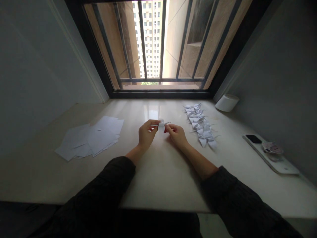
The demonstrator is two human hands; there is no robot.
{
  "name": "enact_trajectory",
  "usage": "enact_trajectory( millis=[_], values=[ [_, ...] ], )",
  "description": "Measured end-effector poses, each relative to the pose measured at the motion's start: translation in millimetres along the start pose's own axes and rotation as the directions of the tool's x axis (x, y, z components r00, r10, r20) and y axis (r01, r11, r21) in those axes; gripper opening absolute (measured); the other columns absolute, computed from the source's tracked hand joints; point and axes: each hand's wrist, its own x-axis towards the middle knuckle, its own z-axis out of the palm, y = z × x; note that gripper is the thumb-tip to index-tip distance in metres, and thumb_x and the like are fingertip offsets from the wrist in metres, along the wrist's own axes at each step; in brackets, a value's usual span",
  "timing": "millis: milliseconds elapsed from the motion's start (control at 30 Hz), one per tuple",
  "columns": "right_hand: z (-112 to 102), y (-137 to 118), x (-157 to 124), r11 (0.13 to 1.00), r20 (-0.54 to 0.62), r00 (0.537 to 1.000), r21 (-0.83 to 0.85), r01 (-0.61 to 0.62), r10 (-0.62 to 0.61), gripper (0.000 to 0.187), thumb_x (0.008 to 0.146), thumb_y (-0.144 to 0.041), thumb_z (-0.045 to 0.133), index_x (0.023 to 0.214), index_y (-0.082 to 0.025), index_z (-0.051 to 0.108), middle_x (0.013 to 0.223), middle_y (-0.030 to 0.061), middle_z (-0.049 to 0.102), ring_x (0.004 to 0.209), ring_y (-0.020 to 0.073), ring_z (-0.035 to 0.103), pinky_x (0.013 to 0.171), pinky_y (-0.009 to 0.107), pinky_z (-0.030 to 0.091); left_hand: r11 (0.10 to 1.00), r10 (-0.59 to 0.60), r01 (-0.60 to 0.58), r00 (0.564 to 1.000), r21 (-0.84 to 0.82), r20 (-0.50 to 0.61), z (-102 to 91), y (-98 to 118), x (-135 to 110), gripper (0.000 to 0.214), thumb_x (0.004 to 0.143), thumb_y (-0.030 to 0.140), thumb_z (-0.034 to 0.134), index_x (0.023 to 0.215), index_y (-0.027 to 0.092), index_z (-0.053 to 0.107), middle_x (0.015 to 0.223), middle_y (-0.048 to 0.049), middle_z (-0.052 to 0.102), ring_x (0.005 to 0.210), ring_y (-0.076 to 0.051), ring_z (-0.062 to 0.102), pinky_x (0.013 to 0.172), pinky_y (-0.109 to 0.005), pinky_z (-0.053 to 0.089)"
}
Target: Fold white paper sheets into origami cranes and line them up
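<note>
Between my two hands, above the middle of the pale sill, is a small folded white paper crane (161,126). My left hand (147,133) pinches its left side with thumb and fingers. On the other side, the fingertips of my right hand (176,134) close on a thin pointed end of the paper. The fingers partly cover the crane, so its exact folds are hard to make out. Right of my right hand lie several finished paper cranes (199,123), grouped in a long cluster. Loose white paper sheets (102,135) are spread in an overlapping pile to the left.
A white phone (271,155) with a round grip on its back lies at the right. A white cylindrical object (227,102) leans near the right wall. Behind the sill (158,185) stands a dark-framed window (160,95) with bars outside.
</note>
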Motion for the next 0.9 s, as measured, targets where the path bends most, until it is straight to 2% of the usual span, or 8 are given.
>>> enact_trajectory(
  millis=[100,200,333,500,767,900],
  values=[
    [1.1,-6.1,-2.5,0.996,0.079,0.997,0.089,-0.004,-0.003,0.04,0.081,-0.051,0.048,0.068,-0.019,0.069,0.069,0.003,0.068,0.068,0.0157,0.06,0.064,0.027,0.043,1.0,-0.002,0.003,0.999,0.021,-0.045,-3.7,-2.9,4.2,0.015,0.074,0.019,0.063,0.089,0.021,0.065,0.093,-0.0028,0.07,0.077,-0.015,0.066,0.061,-0.022,0.047],
    [4.7,-10.2,-4.6,0.971,0.133,0.989,0.22,-0.092,0.063,0.048,0.081,-0.056,0.044,0.066,-0.018,0.068,0.069,0.0043,0.067,0.065,0.0149,0.057,0.062,0.027,0.042,0.999,0.008,-0.006,0.998,0.039,-0.057,-5.2,-4.1,5.3,0.015,0.074,0.018,0.062,0.088,0.022,0.065,0.092,-0.0028,0.07,0.08,-0.016,0.066,0.064,-0.024,0.049],
    [8.6,-14.9,-7.0,0.952,0.11,0.983,0.254,-0.172,0.148,0.04,0.071,-0.055,0.059,0.059,-0.018,0.067,0.06,0.0019,0.063,0.059,0.0132,0.053,0.058,0.025,0.04,0.997,0.048,-0.047,0.999,0.066,-0.018,-4.3,-3.0,2.8,0.015,0.075,0.018,0.061,0.088,0.023,0.066,0.092,-0.0017,0.07,0.081,-0.015,0.066,0.067,-0.025,0.05],
    [9.1,-19.9,-10.1,0.936,0.103,0.973,0.268,-0.229,0.208,0.033,0.063,-0.051,0.068,0.066,-0.018,0.07,0.058,0.0006,0.062,0.055,0.0125,0.05,0.051,0.024,0.035,0.993,0.058,-0.06,0.998,0.098,0.028,-3.4,-2.2,1.0,0.019,0.075,0.016,0.062,0.091,0.024,0.067,0.089,-0.0006,0.071,0.077,-0.014,0.066,0.066,-0.025,0.049],
    [8.4,-20.5,-11.7,0.945,0.063,0.985,0.278,-0.173,0.161,0.037,0.061,-0.053,0.069,0.068,-0.017,0.07,0.056,0.0014,0.062,0.05,0.0132,0.05,0.045,0.025,0.031,0.99,0.059,-0.065,0.997,0.128,0.047,-3.0,-3.4,0.0,0.019,0.076,0.017,0.061,0.093,0.023,0.068,0.088,-0.0014,0.071,0.077,-0.014,0.065,0.066,-0.024,0.05],
    [8.2,-21.6,-12.4,0.963,0.098,0.989,0.234,-0.134,0.114,0.037,0.065,-0.054,0.066,0.065,-0.017,0.069,0.057,0.0015,0.063,0.052,0.013,0.052,0.048,0.024,0.033,0.986,0.064,-0.069,0.997,0.155,0.038,-3.5,-2.8,0.3,0.021,0.076,0.015,0.06,0.094,0.023,0.067,0.088,-0.0009,0.071,0.076,-0.013,0.066,0.066,-0.023,0.051]
  ],
)
